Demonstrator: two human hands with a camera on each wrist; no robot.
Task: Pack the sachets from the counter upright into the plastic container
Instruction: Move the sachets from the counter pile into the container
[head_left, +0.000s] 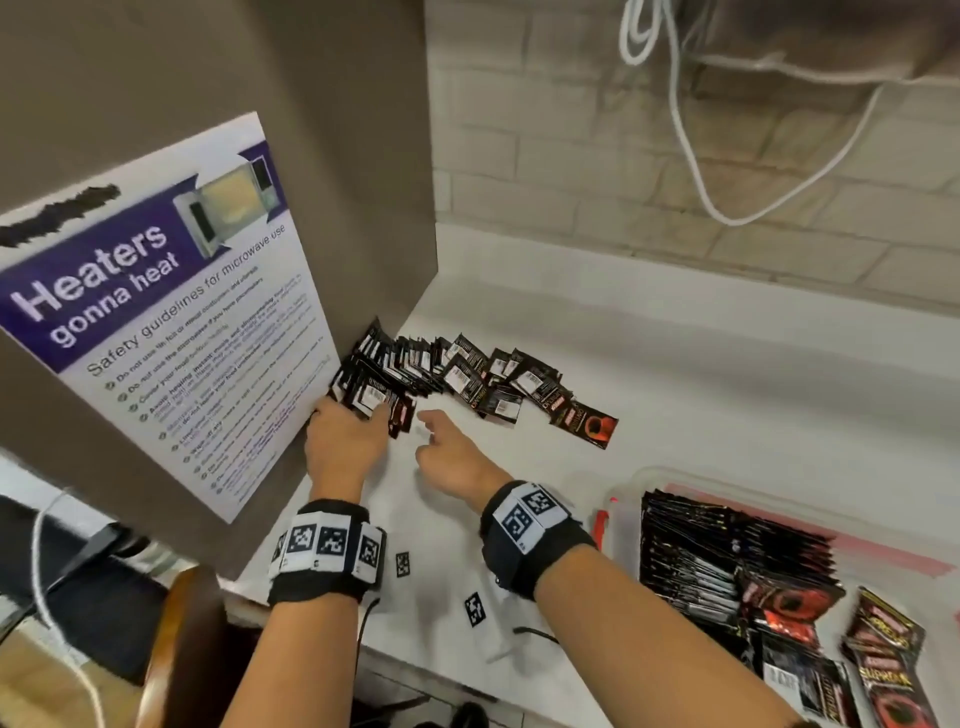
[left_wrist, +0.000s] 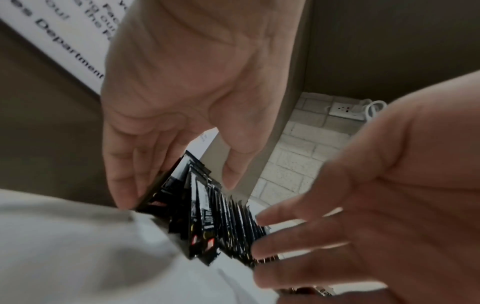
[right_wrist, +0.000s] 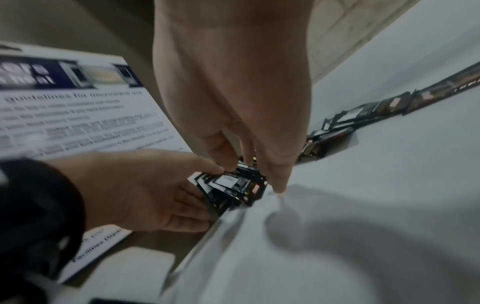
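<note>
A long row of black sachets (head_left: 457, 371) leans across the white counter (head_left: 675, 364), from the brown side panel out to one flat sachet (head_left: 587, 423). My left hand (head_left: 343, 436) is at the row's left end against the panel, fingers behind the end sachets (left_wrist: 215, 222) and thumb over their tops. My right hand (head_left: 441, 447) is just to its right, fingers spread and straight. In the left wrist view its fingertips (left_wrist: 259, 218) touch the bunch's other side. The plastic container (head_left: 810, 525) at lower right holds many upright sachets (head_left: 727, 551).
The brown side panel (head_left: 353, 156) carries a microwave safety poster (head_left: 156, 322) and closes off the left. Several loose sachets (head_left: 883, 660) lie in front of the container. White cables (head_left: 691, 130) hang on the brick wall behind. Small tag markers (head_left: 475, 609) lie near the counter's front edge.
</note>
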